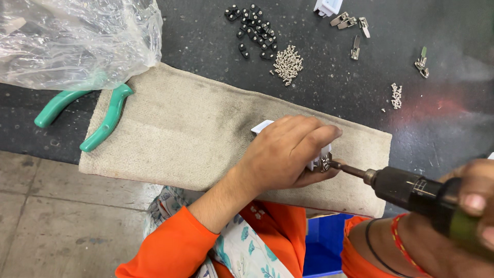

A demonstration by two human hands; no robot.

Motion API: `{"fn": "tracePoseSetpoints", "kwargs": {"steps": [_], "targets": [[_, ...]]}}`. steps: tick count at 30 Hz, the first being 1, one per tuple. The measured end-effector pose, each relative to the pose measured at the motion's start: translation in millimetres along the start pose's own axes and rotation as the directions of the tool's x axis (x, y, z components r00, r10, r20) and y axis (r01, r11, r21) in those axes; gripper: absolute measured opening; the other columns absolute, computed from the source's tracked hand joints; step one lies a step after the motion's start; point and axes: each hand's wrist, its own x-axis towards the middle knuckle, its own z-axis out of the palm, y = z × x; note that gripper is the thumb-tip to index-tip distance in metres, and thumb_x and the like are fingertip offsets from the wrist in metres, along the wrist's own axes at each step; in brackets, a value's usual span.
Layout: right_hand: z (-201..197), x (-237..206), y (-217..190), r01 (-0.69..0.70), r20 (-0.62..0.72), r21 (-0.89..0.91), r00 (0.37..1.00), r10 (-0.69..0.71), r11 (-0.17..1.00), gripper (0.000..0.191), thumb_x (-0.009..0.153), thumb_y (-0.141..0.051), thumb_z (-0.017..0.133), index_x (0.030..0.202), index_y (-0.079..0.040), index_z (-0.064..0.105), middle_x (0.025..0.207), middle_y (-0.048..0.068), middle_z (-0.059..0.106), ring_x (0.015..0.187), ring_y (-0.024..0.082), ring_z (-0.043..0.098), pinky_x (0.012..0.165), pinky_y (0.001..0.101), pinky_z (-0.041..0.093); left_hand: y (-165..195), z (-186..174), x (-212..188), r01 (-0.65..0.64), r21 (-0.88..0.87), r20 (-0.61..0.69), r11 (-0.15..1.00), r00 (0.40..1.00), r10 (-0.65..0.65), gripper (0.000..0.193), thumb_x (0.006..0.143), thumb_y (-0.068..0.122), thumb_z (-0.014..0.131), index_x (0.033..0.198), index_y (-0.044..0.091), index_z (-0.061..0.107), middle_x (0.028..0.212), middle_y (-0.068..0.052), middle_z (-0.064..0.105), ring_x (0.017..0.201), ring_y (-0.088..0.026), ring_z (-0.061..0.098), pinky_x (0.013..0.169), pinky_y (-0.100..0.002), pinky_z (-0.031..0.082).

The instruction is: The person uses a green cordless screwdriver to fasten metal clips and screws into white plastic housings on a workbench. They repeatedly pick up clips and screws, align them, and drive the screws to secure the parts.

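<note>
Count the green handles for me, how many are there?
2. Both belong to the pliers: one green handle pokes out from under the plastic bag, the other green handle lies across the cloth's corner. The jaws are hidden.

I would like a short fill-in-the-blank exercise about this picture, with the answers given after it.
1. The left hand presses a small white part onto a beige ____.
2. The right hand holds a powered ____ whose bit touches the white part.
3. The pliers near the plastic bag have ____ handles.
4. The pile of small screws lies on the ____ table top.

Missing words: cloth; screwdriver; green; black
</note>
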Motion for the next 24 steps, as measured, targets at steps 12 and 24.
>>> {"fn": "tracePoseSetpoints", "kwargs": {"steps": [12, 24], "targets": [[-1.0, 4.7, -4.2, 0.035, 0.0, -0.05, 0.999, -0.035, 0.998, 0.006, 0.1, -0.002, 0.055, 0.098, 0.003, 0.055, 0.083, 0.01, 0.056, 0.075, 0.017, 0.06, 0.079, 0.0305, 0.052, -0.7, 1.2, -1.1, -0.007, 0.0, -0.006, 1.0, 1.0, 0.007, 0.058, 0.097, 0.038, 0.079, 0.136, 0.009, 0.048, 0.108, -0.006, 0.062, 0.093, -0.023, 0.066, 0.083, -0.037, 0.054], [-9.7, 5.3, -9.5, 0.038, -0.017, -0.074, 0.999, -0.039, 0.997, 0.007, 0.099, -0.006, 0.058, 0.097, 0.0, 0.057, 0.082, 0.008, 0.057, 0.075, 0.017, 0.06, 0.078, 0.0314, 0.051, -0.4, -0.8, -0.5, -0.006, -0.015, -0.01, 1.0, 1.0, 0.005, 0.055, 0.097, 0.036, 0.081, 0.134, 0.009, 0.05, 0.105, -0.006, 0.061, 0.089, -0.023, 0.064, 0.079, -0.038, 0.052]]}}
